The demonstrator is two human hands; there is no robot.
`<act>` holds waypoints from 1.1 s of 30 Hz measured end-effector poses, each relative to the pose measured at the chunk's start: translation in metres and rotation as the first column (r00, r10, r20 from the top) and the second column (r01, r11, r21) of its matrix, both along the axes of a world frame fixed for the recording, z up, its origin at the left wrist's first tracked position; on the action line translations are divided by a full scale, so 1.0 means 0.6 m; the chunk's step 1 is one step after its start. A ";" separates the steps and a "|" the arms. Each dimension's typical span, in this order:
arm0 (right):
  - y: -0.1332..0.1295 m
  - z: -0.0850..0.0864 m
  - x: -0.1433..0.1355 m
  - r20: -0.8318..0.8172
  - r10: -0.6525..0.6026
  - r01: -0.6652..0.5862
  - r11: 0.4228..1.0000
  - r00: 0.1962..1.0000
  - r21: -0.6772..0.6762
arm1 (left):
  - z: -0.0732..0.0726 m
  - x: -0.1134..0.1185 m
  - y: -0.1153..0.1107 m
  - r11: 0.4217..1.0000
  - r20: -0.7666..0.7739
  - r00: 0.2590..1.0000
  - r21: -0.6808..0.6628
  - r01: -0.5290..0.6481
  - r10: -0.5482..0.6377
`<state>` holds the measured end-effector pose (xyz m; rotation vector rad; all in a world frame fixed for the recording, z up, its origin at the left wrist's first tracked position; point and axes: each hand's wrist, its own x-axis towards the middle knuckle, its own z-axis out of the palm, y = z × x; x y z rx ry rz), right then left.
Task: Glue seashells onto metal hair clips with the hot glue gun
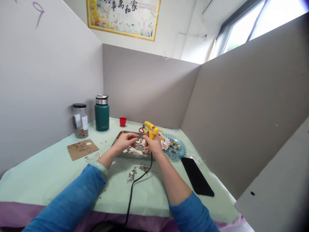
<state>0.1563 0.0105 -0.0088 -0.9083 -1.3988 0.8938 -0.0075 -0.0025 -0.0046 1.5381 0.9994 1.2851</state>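
My right hand (pixel 154 145) is wrapped round the handle of a yellow hot glue gun (pixel 151 129), whose black cord hangs down across the table. Close by on the left, my left hand (pixel 126 141) has its thumb and fingertips pinched together; whatever is between them is too small to make out. Both hands are over a metal tray (pixel 120 155) that holds shells and small pale pieces. A blue scalloped plate (pixel 182 151) with more small shell-like pieces stands right of the glue gun. Below the tray lie small metal clips (pixel 132 174) in loose piles.
A green bottle (pixel 102 116), a clear jar (pixel 80 124) with a black lid and a red cup (pixel 123 121) stand at the back left. A brown board (pixel 82 149) lies at left, a black phone (pixel 197 176) at right. Grey partitions (pixel 149 87) enclose the table.
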 end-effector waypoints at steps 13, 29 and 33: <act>-0.010 0.004 -0.010 -0.067 -0.008 0.006 0.999 0.998 -0.032 | 0.003 0.002 -0.002 0.999 -0.062 0.998 0.024 -0.033 0.034; -0.014 0.005 0.000 0.006 0.006 -0.006 1.000 1.000 -0.018 | -0.008 -0.009 0.009 0.989 -0.024 0.990 0.066 -0.134 0.136; -0.021 0.010 0.004 0.036 0.071 -0.071 0.997 0.997 -0.006 | -0.007 -0.018 0.018 0.972 0.081 0.970 0.041 -0.232 0.228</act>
